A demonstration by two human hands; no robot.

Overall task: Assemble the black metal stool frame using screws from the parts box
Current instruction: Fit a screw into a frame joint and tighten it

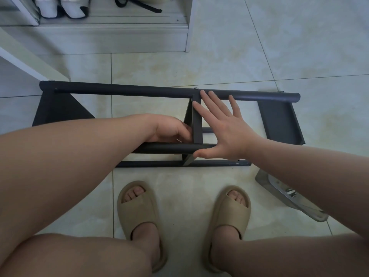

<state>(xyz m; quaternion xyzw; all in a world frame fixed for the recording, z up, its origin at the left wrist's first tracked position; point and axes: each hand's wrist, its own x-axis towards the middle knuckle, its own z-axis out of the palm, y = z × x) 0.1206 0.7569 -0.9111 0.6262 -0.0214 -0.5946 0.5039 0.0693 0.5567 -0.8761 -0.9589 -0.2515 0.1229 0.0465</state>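
Note:
The black metal stool frame [127, 90] lies on its side on the tiled floor, its long tubes running left to right. A flat cross bracket [197, 124] joins the far tube to the near tube [165, 148]. My left hand [169, 129] is curled against the bracket's left side, fingertips hidden behind it; something thin and pale shows under the fingers. My right hand [223, 126] is spread flat, fingers straight, over the bracket's right side and reaching the far tube, thumb on the near tube.
A clear plastic parts box [287, 194] with metal hardware lies on the floor at right, partly under my right forearm. A black step plate [279, 120] hangs from the frame's right end. My sandalled feet [139, 204] stand in front. A white shoe shelf [111, 27] is behind.

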